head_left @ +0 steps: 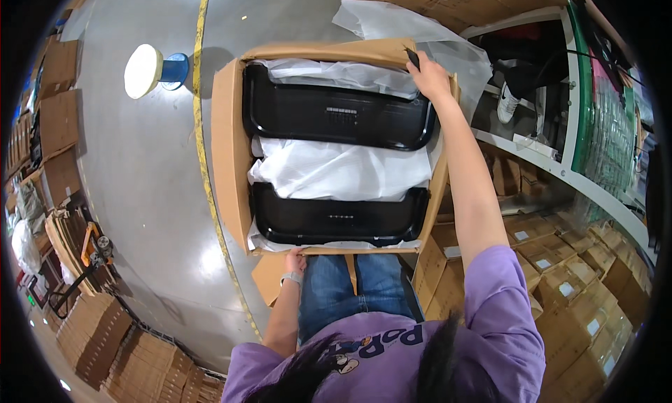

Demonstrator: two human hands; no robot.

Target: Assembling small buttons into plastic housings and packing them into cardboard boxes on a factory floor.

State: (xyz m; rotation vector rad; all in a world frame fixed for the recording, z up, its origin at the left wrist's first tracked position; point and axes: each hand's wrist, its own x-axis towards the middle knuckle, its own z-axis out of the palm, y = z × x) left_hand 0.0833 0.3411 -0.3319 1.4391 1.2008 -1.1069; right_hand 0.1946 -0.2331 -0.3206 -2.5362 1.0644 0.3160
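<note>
An open cardboard box rests against my thighs, held between both hands. Inside lie two glossy black plastic panels, one at the far end and one at the near end, with white wrapping sheet between and around them. My left hand grips the box's near edge from below. My right hand is stretched out to the far right corner, closed on the box flap beside a small dark object.
A grey floor with a yellow line runs on the left, where a white round stool stands. Flattened cartons are stacked at the far left. Several small cartons are piled at the right under a conveyor frame.
</note>
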